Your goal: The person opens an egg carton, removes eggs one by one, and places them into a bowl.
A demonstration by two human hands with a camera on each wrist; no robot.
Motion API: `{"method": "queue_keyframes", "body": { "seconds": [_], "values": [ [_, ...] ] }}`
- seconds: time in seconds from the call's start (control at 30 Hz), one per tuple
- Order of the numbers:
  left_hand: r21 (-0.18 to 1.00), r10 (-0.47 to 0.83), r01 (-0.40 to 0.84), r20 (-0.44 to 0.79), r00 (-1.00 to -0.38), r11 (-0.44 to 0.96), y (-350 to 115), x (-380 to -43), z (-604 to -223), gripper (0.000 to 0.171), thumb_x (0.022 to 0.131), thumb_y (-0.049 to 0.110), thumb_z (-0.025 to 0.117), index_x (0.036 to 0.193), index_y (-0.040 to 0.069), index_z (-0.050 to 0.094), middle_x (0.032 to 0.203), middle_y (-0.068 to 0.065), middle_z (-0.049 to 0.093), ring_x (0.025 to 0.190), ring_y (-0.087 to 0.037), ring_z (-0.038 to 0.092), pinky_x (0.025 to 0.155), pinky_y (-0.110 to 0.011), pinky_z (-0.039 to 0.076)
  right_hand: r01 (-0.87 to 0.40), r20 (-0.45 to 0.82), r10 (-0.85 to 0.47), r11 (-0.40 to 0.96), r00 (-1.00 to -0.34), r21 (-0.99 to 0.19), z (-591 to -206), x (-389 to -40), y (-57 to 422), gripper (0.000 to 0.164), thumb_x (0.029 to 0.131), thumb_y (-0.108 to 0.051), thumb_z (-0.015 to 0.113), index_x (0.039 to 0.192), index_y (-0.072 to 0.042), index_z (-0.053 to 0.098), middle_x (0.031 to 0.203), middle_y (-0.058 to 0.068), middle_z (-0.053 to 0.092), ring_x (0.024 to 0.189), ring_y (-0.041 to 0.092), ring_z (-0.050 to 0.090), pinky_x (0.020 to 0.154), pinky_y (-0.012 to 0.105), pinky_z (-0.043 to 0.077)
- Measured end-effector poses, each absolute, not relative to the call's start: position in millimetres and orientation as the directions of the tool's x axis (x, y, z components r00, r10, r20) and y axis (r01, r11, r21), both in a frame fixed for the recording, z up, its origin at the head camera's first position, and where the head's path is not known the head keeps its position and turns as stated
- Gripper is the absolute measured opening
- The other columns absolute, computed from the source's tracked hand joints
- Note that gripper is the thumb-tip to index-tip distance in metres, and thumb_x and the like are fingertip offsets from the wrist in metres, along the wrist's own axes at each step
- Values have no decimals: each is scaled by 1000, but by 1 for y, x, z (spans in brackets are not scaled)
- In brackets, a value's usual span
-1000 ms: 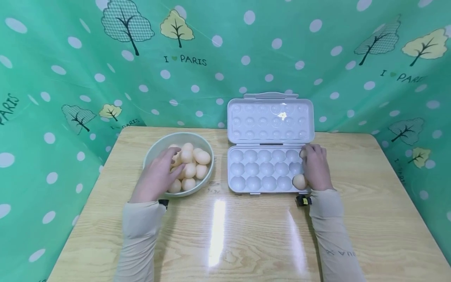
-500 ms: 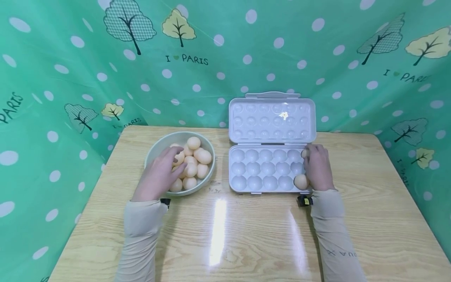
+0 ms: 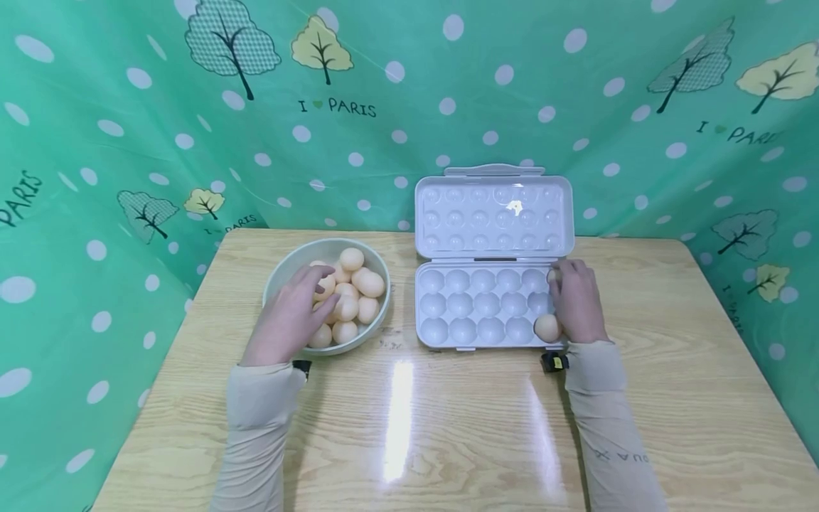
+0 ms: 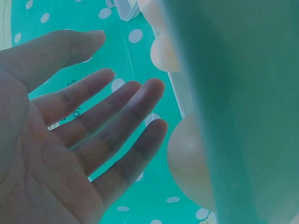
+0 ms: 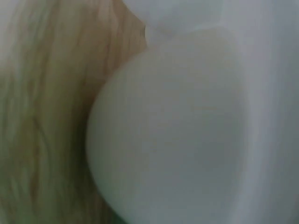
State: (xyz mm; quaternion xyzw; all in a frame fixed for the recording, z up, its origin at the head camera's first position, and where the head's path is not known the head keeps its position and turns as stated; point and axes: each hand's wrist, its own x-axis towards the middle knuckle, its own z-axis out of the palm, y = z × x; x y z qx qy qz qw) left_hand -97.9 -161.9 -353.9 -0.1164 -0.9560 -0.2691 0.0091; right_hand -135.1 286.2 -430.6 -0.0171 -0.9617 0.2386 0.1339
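Note:
In the head view, my left hand (image 3: 288, 313) hovers over the left part of a pale green bowl (image 3: 279, 274) heaped with eggs (image 3: 367, 283). The left wrist view shows that hand (image 4: 93, 126) with fingers spread and nothing between them, beside the bowl wall (image 4: 252, 112) and an egg (image 4: 189, 158). On the other side, my right hand (image 3: 577, 302) pinches an egg (image 3: 554, 276) at the back right cup of a white egg carton (image 3: 500, 320), partly hiding it. Another egg (image 3: 547, 328) sits in the front right cup; an egg (image 5: 168, 135) fills the right wrist view.
The carton's lid (image 3: 494, 217) stands raised at the back, near the green dotted curtain (image 3: 409, 107). Bowl and carton rest on a wooden table (image 3: 473, 427), with a gap between them.
An egg in the bowl has shifted toward the back and now sits higher on the pile. The left hand has barely moved; the right hand remains at the back right cup.

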Motion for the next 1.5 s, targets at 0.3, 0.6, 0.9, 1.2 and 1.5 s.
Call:
{"method": "queue_keyframes", "body": {
  "seconds": [0.3, 0.6, 0.9, 1.2, 1.5],
  "values": [
    [512, 208, 222, 86, -974, 830, -164, -97, -352, 42, 99, 22, 60, 136, 5, 51, 133, -15, 55, 110, -33, 62, 89, -52, 53, 27, 213, 173, 832, -962, -554, -423, -134, 285, 36, 91, 1, 63, 125, 10, 56, 128, 30, 52, 116, 46, 47, 95, 60, 48],
    [509, 224, 260, 132, -966, 821, -162, -96, -351, 40, 99, 23, 61, 134, 6, 53, 131, -13, 56, 110, -31, 63, 90, -49, 54, 22, 231, 194, 808, -954, -588, -412, -129, 284, 36, 91, -2, 64, 125, 8, 56, 128, 27, 52, 118, 44, 46, 98, 60, 47],
    [492, 252, 343, 242, -937, 800, -153, -95, -350, 35, 97, 18, 63, 129, 5, 58, 124, -14, 60, 109, -32, 61, 91, -48, 53, -102, 383, 147, 823, -912, -559, -393, -122, 271, 31, 87, 2, 67, 117, 8, 60, 121, 26, 57, 112, 42, 51, 96, 55, 49],
    [479, 286, 401, 295, -911, 781, -145, -94, -351, 31, 97, 19, 63, 126, 9, 60, 115, -8, 62, 102, -28, 61, 87, -47, 52, -185, 462, 107, 820, -881, -542, -380, -117, 255, 32, 82, 8, 69, 112, 8, 62, 115, 26, 60, 109, 42, 53, 97, 54, 48],
    [474, 325, 452, 327, -887, 756, -138, -93, -349, 30, 96, 15, 65, 124, 8, 60, 114, -7, 62, 101, -26, 62, 87, -45, 53, -274, 537, 53, 817, -842, -508, -368, -110, 238, 33, 78, 11, 71, 110, 8, 62, 114, 24, 60, 107, 38, 53, 96, 51, 49]
  ]
}}
